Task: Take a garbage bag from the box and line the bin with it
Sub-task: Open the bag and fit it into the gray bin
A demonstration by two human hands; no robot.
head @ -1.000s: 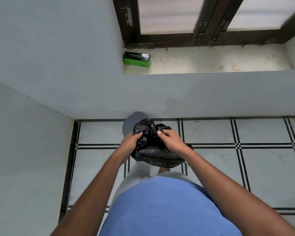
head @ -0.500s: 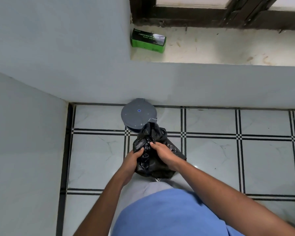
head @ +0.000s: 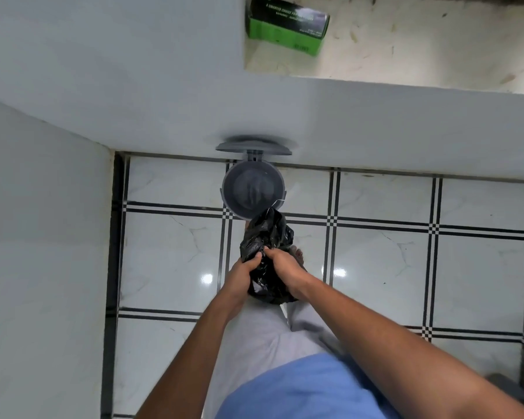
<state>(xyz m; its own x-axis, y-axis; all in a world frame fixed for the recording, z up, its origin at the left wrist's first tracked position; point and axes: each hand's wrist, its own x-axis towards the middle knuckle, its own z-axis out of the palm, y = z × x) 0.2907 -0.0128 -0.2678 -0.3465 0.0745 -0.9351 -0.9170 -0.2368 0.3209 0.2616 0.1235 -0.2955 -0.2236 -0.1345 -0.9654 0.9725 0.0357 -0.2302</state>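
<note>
Black garbage bag (head: 265, 237), crumpled, is gripped by the left hand (head: 244, 272) and right hand (head: 282, 267). Just beyond stands the grey bin (head: 227, 189), lid (head: 253, 146) raised against the wall; the green box (head: 288, 25) sits on the far ledge.

Crumpled black plastic garbage bag (head: 265, 237), gripped by left hand (head: 242, 275) and right hand (head: 285, 267). Round grey plastic bin (head: 252, 189), lid (head: 253, 146) raised against wall. Green-and-black cardboard box (head: 288, 24) on sill (head: 421, 49).

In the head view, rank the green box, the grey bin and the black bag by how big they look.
1. Black bag: looks largest, though it hangs nearer the camera, crumpled.
2. Grey bin and green box: look alike; the box is cut off by the frame's top edge, so no firm ranking.
</note>
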